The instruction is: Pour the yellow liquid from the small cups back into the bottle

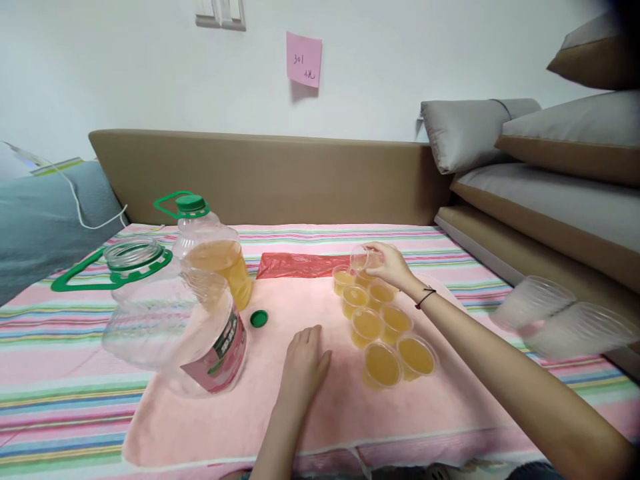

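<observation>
My right hand [393, 265] is closed around a clear plastic cup [359, 259] at the far end of two rows of cups. Several filled cups [367, 325] of yellow drink stand just below it, reaching toward me. Whether the held cup has drink in it, I cannot tell. Resting on the pink cloth [200, 440], my left hand [306, 353] lies flat with its thumb apart, holding nothing. A small green cap [259, 319] lies to its upper left. Farther left is a large clear jug [165, 333], uncapped, with a green handle and pink label.
A second jug [220, 263], green-capped and partly full of yellow drink, stands behind the first. A red plastic bag [300, 265] lies flat behind the cloth. At right, two stacks of clear cups [580, 330] lie on their sides near piled cushions [570, 193].
</observation>
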